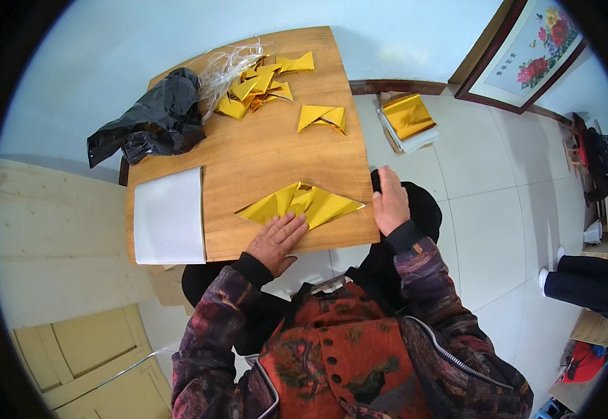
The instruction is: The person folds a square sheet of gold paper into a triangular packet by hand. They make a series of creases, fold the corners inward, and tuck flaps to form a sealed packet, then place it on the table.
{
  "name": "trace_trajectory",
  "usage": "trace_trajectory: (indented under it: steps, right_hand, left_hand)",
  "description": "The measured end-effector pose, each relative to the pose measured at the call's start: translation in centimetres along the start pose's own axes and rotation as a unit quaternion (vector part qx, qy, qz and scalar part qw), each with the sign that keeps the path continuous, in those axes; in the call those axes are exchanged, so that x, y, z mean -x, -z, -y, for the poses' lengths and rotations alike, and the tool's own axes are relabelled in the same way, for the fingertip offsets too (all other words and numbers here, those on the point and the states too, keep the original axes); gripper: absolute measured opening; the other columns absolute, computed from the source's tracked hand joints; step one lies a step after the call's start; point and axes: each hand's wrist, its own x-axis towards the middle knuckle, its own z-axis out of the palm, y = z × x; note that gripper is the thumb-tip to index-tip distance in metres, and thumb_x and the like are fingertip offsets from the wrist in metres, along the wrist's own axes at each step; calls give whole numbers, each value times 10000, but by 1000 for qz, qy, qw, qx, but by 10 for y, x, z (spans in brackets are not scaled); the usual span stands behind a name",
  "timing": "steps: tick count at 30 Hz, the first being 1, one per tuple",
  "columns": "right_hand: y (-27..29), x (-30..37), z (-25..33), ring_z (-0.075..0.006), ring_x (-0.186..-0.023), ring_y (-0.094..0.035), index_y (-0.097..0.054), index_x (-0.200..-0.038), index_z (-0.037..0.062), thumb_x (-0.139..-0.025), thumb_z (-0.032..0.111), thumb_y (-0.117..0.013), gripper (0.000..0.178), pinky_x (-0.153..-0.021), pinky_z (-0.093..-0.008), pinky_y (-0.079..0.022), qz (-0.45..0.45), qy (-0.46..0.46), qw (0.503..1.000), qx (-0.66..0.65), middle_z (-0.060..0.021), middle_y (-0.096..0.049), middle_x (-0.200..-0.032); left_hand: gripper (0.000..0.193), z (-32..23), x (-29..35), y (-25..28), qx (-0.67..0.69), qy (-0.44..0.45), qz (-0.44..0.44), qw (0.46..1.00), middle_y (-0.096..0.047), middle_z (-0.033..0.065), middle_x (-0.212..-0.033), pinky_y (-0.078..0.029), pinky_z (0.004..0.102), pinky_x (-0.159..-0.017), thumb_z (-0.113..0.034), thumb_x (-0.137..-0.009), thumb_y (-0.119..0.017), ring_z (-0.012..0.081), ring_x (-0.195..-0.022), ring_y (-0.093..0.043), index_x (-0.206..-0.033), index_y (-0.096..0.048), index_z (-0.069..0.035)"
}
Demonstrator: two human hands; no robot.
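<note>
A partly folded sheet of gold foil paper (pixel 325 204) lies on the wooden table (pixel 248 153) near its front edge, with points at its left and right ends. My left hand (pixel 278 242) rests flat on its lower left part, fingers stretched out. Beside the table's right edge, my right hand (pixel 392 202) is held with its fingers extended and apart from the foil paper, holding nothing that I can see. One folded gold piece (pixel 323 119) sits farther back on the right of the table.
Several folded gold pieces (pixel 256 87) are heaped at the back, touching clear plastic (pixel 231 66). A black plastic bag (pixel 154 119) and white paper (pixel 169 218) lie on the left. On the floor at right is a stack topped with gold foil (pixel 408 116). Another person's legs (pixel 587 283) show far right.
</note>
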Motion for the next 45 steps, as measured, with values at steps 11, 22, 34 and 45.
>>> trace_trajectory:
  steps: [11, 22, 34, 45]
  right_hand:
    - [-38, 50, 67, -307, -1470, -212, -369, -1464, 50, -827, 482, -673, 828, -1171, -534, -150, 110, 302, 945, 60, -106, -263, -1583]
    - [-41, 51, 62, -277, -1476, -192, -392, -1459, 65, -851, 429, -653, 755, -1173, -527, -119, 101, 307, 941, 99, -85, -281, -1577]
    - [-54, 45, 77, -323, -1455, -256, -315, -1480, 19, -917, 311, -601, 696, -1156, -517, -203, 30, 195, 980, 27, -153, -294, -1564]
    - [-27, 29, 49, -326, -1469, -222, -300, -1496, 66, -885, 266, -645, 729, -1151, -584, -173, 8, 125, 987, 104, -127, -256, -1585]
  left_hand:
    - [848, -2, -1, 4, 45, 11, -24, 999, -372, 112, -1527, -278, 502, -1155, -219, -734, -766, 330, -1421, -331, -1476, -381, -79]
    - [831, -38, 10, -22, -46, 72, -61, 995, -362, 36, -1548, -215, 451, -1183, -321, -731, -757, 221, -1442, -312, -1464, -415, -131]
    - [643, -31, 9, -37, -35, 53, -178, 982, -477, 25, -1470, -330, 429, -1121, -238, -768, -724, 214, -1354, -449, -1372, -525, -146]
    - [485, -32, 6, -38, -100, 52, -227, 968, -584, 36, -1365, -387, 394, -1078, -125, -816, -691, 202, -1264, -546, -1293, -606, -133]
